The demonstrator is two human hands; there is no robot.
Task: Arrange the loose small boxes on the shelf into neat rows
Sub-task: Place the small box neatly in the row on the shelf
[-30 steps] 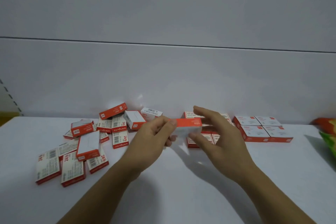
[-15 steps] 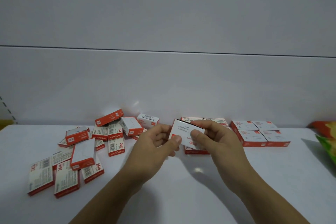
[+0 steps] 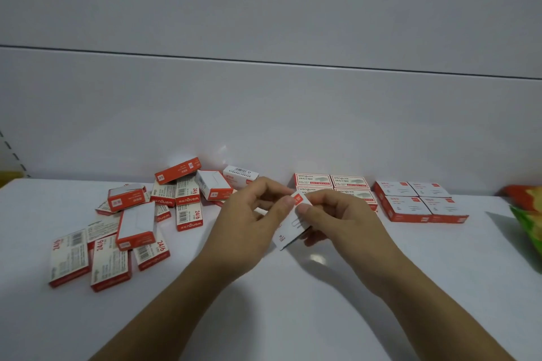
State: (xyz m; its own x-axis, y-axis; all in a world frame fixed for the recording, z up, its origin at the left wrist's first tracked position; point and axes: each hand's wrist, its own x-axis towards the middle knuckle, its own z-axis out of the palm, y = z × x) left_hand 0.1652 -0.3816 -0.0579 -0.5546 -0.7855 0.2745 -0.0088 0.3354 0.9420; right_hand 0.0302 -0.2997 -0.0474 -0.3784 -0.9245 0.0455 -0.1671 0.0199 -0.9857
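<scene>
A small white box (image 3: 289, 228) with a red label is held above the white shelf (image 3: 293, 316), tilted with its white face toward me. My left hand (image 3: 249, 226) pinches its upper left edge. My right hand (image 3: 340, 223) pinches its upper right edge, fingers curled behind it. A jumble of several red-and-white boxes (image 3: 137, 223) lies at the left. Behind my hands, against the wall, sits a tidy block of white-topped boxes (image 3: 331, 183). Farther right is a second neat block (image 3: 419, 204) with red sides.
The grey back wall (image 3: 264, 111) rises right behind the boxes. A green and orange packet (image 3: 528, 220) lies at the right edge. Bare shelf surface shows in front of my forearms.
The held box has turned from showing its red edge level to showing its white face, tilted and lower. Both hands shifted their hold on it; the view moved slightly.
</scene>
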